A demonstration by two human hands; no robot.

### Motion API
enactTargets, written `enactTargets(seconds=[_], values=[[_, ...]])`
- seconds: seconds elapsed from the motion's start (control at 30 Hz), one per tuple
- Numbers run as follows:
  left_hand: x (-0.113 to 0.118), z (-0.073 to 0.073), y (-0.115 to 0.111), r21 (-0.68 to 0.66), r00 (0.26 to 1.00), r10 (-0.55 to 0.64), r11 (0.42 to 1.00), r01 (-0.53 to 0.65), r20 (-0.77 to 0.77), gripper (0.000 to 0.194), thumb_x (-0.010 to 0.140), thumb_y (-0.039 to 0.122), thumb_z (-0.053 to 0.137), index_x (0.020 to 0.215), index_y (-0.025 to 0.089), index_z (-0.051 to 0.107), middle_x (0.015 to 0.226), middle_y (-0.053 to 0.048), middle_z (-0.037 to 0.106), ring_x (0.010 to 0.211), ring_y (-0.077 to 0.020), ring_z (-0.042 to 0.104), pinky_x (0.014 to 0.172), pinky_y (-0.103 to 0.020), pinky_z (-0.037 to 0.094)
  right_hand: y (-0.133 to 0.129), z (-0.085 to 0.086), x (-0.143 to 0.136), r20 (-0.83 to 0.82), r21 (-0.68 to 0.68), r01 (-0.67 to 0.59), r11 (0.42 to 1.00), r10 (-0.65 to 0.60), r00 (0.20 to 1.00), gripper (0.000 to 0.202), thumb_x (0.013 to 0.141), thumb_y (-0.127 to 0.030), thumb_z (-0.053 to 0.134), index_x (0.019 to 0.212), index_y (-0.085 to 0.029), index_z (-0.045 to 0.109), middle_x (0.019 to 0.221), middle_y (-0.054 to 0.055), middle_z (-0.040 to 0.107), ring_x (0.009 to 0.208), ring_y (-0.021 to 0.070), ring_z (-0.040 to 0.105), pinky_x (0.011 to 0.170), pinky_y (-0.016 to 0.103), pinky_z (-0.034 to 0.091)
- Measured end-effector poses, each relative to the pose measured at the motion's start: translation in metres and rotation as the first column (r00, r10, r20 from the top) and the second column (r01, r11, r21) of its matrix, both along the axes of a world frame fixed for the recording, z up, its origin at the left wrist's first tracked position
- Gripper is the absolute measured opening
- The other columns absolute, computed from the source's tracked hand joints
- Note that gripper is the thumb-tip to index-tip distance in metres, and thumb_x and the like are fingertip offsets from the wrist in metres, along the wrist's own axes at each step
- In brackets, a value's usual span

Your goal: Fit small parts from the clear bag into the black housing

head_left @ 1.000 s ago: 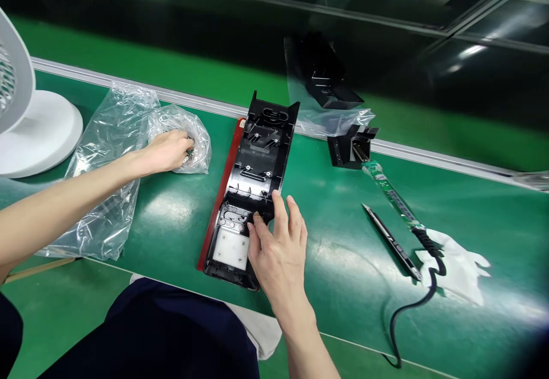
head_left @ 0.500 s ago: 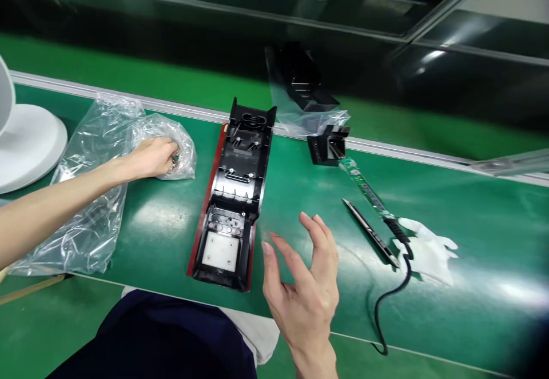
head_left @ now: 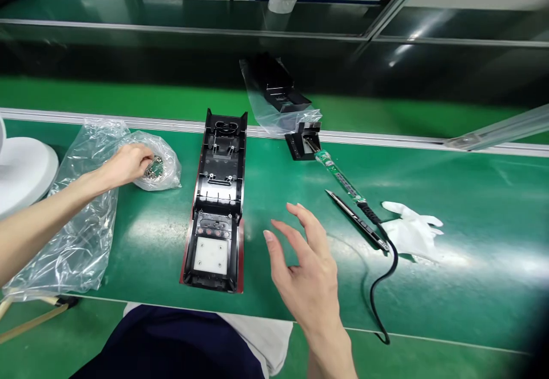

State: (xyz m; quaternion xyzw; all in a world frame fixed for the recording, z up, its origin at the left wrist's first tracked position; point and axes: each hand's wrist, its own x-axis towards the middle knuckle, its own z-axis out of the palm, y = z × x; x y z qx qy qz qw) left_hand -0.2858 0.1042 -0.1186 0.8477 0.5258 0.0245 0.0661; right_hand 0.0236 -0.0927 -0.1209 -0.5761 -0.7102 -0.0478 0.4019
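Note:
A long black plastic housing (head_left: 218,196) with a red edge lies open side up on the green belt (head_left: 450,207), a white square pad at its near end. My right hand (head_left: 306,267) hovers just right of it, fingers spread, holding nothing. My left hand (head_left: 126,163) reaches into a small clear bag of small metal parts (head_left: 160,167), fingers pinched at the parts. Whether it grips any is hidden by the fingers.
A larger clear plastic bag (head_left: 72,224) lies under my left forearm. A soldering iron (head_left: 343,182) rests in a black stand (head_left: 302,142), its cord trailing off the near edge. Tweezers (head_left: 355,219), a white glove (head_left: 412,230), a bagged black part (head_left: 274,93) and a white fan base (head_left: 21,170) lie around.
My right hand left the housing's near end and drew back to the right, open. The view shifted right. My left hand stayed in the small bag.

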Motion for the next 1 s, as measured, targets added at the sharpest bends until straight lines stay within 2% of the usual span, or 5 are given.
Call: enactTargets(seconds=[0.3,0.43,0.57,0.77,1.0], values=[[0.016,0.034,-0.047,0.267,0.875,-0.076,0.962,-0.063,0.478,0.023,0.087,0.027,0.053,0.081,0.014,0.070,0.084,-0.007,0.068,0.078,-0.0142,0.060,0.072,-0.024,0.050,-0.008,-0.015,0.006,0.003,-0.048,0.029,0.998,-0.029,1.000,0.017,0.101,-0.025,0.050,0.099,-0.011,0.060,0.126,0.014,0.050,0.118,0.0279,0.050,0.096,0.043,0.052],[0.044,0.031,-0.092,-0.183,0.467,0.103,0.975,0.129,0.878,0.005,0.078,0.017,0.069,0.079,0.019,0.074,0.080,-0.002,0.067,0.071,-0.0104,0.062,0.064,-0.017,0.054,-0.008,-0.017,-0.004,-0.033,-0.040,0.021,0.999,-0.022,0.999,0.017,0.101,-0.027,0.050,0.098,-0.013,0.059,0.125,0.012,0.051,0.116,0.0280,0.052,0.095,0.044,0.053],[0.062,0.013,-0.118,-0.581,0.112,0.596,0.696,0.421,0.795,0.008,0.070,0.013,0.079,0.075,0.015,0.073,0.071,-0.002,0.065,0.059,-0.0103,0.062,0.057,-0.016,0.055,-0.006,-0.018,-0.012,-0.047,-0.064,-0.019,0.998,0.016,0.999,0.014,0.101,-0.024,0.050,0.099,-0.013,0.059,0.126,0.012,0.050,0.116,0.0292,0.052,0.097,0.046,0.052],[0.066,0.003,-0.124,-0.641,0.027,0.740,0.563,0.522,0.672,0.014,0.069,0.024,0.084,0.073,0.017,0.072,0.067,-0.002,0.065,0.055,-0.0091,0.059,0.057,-0.019,0.057,-0.003,-0.024,-0.015,-0.027,0.006,-0.032,0.999,0.032,0.999,0.017,0.101,-0.026,0.051,0.099,-0.011,0.058,0.125,0.013,0.050,0.115,0.0309,0.053,0.096,0.046,0.052],[0.065,-0.005,-0.124,-0.656,0.017,0.779,0.516,0.551,0.627,0.013,0.070,0.026,0.084,0.076,0.021,0.074,0.070,-0.002,0.065,0.057,-0.0074,0.058,0.058,-0.017,0.056,-0.002,-0.027,-0.017,-0.050,-0.002,-0.022,1.000,0.022,0.999,0.016,0.100,-0.025,0.052,0.098,-0.011,0.060,0.126,0.013,0.050,0.115,0.0315,0.053,0.094,0.047,0.052]])
